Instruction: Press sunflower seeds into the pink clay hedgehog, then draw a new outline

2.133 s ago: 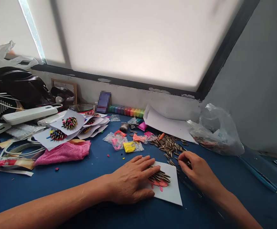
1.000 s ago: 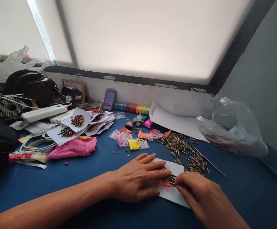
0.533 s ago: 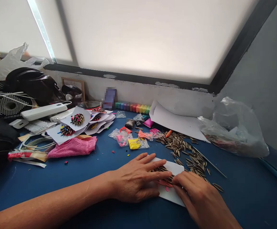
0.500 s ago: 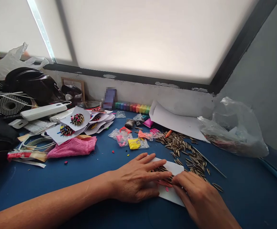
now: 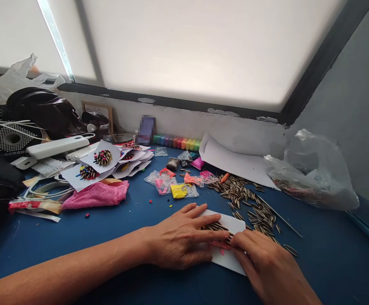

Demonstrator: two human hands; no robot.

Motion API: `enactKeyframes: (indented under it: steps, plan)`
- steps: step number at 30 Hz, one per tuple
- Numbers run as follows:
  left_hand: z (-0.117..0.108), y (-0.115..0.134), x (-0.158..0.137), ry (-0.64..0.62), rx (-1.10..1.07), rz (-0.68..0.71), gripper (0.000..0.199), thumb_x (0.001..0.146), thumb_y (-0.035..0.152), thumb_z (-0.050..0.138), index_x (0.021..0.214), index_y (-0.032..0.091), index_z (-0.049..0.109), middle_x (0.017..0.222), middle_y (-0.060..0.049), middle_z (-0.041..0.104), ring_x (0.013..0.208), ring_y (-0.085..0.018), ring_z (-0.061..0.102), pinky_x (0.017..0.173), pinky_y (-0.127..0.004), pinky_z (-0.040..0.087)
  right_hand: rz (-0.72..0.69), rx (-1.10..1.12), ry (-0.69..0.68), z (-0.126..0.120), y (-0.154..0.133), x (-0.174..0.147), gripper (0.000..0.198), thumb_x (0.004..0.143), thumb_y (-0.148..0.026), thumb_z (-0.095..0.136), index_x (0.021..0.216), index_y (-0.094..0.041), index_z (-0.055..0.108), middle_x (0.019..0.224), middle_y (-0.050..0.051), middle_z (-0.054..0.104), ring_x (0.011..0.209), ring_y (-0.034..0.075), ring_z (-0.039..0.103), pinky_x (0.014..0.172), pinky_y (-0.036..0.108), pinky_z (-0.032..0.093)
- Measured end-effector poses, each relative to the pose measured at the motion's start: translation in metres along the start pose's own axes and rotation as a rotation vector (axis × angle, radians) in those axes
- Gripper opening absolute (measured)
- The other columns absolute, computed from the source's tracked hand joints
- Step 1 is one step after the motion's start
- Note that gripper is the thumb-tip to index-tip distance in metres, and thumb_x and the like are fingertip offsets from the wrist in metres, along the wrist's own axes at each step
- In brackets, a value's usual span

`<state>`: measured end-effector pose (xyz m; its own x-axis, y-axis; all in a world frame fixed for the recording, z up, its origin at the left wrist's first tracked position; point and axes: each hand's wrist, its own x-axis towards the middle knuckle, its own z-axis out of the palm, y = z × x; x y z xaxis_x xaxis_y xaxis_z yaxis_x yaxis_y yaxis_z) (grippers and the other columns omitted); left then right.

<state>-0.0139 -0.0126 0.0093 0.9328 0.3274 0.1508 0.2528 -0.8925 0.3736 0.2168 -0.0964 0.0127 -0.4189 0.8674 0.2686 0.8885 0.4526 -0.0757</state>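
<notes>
On the blue table lies a small white paper card (image 5: pixel 231 263) with a flat piece of pink-orange clay (image 5: pixel 220 245) on it. Striped sunflower seeds (image 5: pixel 215 227) are set close together in the clay. My left hand (image 5: pixel 184 237) rests flat over the card's left part, fingers spread across the seeds, covering some of them. At the right side of the clay my right hand (image 5: pixel 260 254) is closed in a pinch at the end of a seed; its fingertips are partly hidden. A loose heap of sunflower seeds (image 5: pixel 235 192) lies just beyond the card.
Small bags of coloured clay, one yellow (image 5: pixel 179 191), lie in the middle. A thin rod (image 5: pixel 281 217) and a clear plastic bag (image 5: pixel 314 178) are on the right. Leftward are a pink cloth (image 5: pixel 95 195), seed-decorated cards (image 5: pixel 103 157) and a white power strip (image 5: pixel 59 146).
My right fingertips have shifted very slightly to the right at the clay's edge. My left hand stays in place on the card.
</notes>
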Motion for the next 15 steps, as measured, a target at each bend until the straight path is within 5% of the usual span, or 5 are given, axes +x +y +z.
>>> enactKeyframes:
  steps: [15]
  plan:
    - [0.0038, -0.0025, -0.0009, 0.029, 0.021, 0.018, 0.051, 0.096, 0.044, 0.047, 0.146, 0.036, 0.035, 0.153, -0.003, 0.034, 0.14, -0.037, 0.029, 0.112, -0.056, 0.024, -0.058, -0.078, -0.001, 0.0053, 0.0022, -0.0007, 0.021, 0.09, -0.008, 0.045, 0.088, -0.025, 0.057, 0.076, 0.001, 0.062, 0.069, 0.016, 0.062, 0.059, 0.023, 0.047]
